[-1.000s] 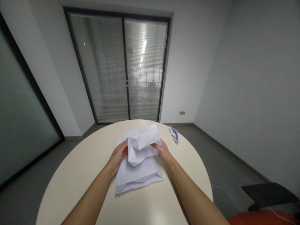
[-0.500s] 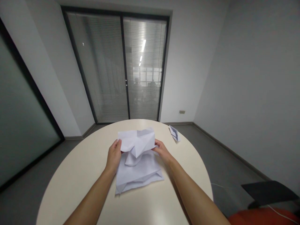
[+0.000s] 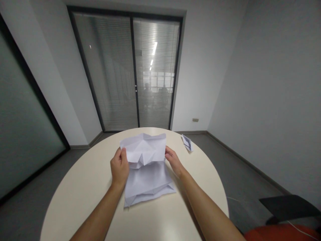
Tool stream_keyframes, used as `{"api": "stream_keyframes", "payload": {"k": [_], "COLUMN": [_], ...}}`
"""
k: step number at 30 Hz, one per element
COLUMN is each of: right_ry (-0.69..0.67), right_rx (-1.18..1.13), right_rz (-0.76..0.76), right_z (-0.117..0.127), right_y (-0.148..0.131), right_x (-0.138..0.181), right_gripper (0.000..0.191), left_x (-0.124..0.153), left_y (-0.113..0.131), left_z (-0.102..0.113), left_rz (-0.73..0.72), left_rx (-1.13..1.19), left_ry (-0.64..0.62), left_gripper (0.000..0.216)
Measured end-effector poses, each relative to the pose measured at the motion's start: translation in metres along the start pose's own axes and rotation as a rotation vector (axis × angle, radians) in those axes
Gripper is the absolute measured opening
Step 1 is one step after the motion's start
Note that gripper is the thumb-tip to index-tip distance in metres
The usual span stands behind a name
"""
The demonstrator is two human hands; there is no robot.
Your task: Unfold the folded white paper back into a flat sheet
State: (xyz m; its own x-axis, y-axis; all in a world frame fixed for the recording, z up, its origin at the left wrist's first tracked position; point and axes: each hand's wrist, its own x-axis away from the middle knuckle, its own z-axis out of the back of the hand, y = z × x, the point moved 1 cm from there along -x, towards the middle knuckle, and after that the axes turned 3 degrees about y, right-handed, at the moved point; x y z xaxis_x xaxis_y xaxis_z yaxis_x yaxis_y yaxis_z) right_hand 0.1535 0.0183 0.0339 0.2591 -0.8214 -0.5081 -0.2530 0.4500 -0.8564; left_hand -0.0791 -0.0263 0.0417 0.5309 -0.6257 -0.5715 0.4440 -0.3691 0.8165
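A creased white sheet of paper [image 3: 144, 149] is held up above the round cream table [image 3: 82, 187]. My left hand [image 3: 119, 167] pinches its left edge and my right hand [image 3: 172, 160] pinches its right edge, both closed on it. The sheet is spread wide between them and shows many fold lines. Under it, flat on the table, lies a stack of white paper [image 3: 147, 185] with bent lower corners.
A small folded paper piece [image 3: 187, 143] rests near the table's far right edge. Behind the table is a glass sliding door with blinds [image 3: 130, 73]. A dark chair part [image 3: 288, 206] and something red [image 3: 283, 232] sit at the lower right.
The folded paper has been pulled open: my hands moved apart and upward, and the bunched sheet now spreads wider and flatter between them.
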Motion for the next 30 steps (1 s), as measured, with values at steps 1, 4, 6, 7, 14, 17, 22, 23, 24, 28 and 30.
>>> {"api": "stream_keyframes", "payload": {"k": [1, 4, 6, 7, 14, 17, 22, 23, 24, 28, 30], "right_ry": [0.020, 0.105, 0.182, 0.223, 0.454, 0.475, 0.483, 0.485, 0.488, 0.534, 0.586], "right_rx": [0.002, 0.066, 0.099, 0.104, 0.093, 0.083, 0.045, 0.034, 0.023, -0.030, -0.061], "right_rz": [-0.006, -0.056, -0.116, -0.132, -0.052, -0.058, -0.101, -0.105, -0.105, -0.077, -0.064], "right_z": [0.000, -0.001, -0.001, -0.001, 0.008, 0.014, 0.019, 0.019, 0.020, 0.021, 0.024], "right_y": [0.000, 0.004, 0.010, 0.012, 0.016, 0.020, 0.033, 0.034, 0.035, 0.035, 0.035], "right_x": [0.001, 0.002, 0.002, 0.001, -0.005, -0.005, -0.005, -0.006, -0.006, -0.008, -0.009], "right_gripper": [0.060, 0.047, 0.042, 0.042, 0.045, 0.049, 0.050, 0.050, 0.050, 0.050, 0.052], "left_x": [0.001, 0.004, 0.006, 0.008, 0.017, 0.019, 0.012, 0.010, 0.008, 0.004, 0.002], "left_y": [0.001, 0.002, 0.002, 0.002, -0.001, -0.002, -0.009, -0.010, -0.012, -0.017, -0.019], "left_z": [0.000, 0.002, 0.002, 0.001, -0.013, -0.017, -0.015, -0.014, -0.013, -0.011, -0.011], "left_rz": [0.002, 0.014, 0.018, 0.013, -0.070, -0.120, -0.228, -0.233, -0.235, -0.279, -0.333], "left_rx": [0.004, 0.074, 0.112, 0.127, 0.279, 0.154, 0.088, 0.080, 0.073, 0.011, -0.051], "left_ry": [0.007, -0.009, -0.060, -0.102, -0.432, -0.429, -0.477, -0.459, -0.434, -0.373, -0.355], "left_gripper": [0.025, 0.027, 0.038, 0.046, 0.110, 0.084, 0.052, 0.052, 0.051, 0.037, 0.030]}}
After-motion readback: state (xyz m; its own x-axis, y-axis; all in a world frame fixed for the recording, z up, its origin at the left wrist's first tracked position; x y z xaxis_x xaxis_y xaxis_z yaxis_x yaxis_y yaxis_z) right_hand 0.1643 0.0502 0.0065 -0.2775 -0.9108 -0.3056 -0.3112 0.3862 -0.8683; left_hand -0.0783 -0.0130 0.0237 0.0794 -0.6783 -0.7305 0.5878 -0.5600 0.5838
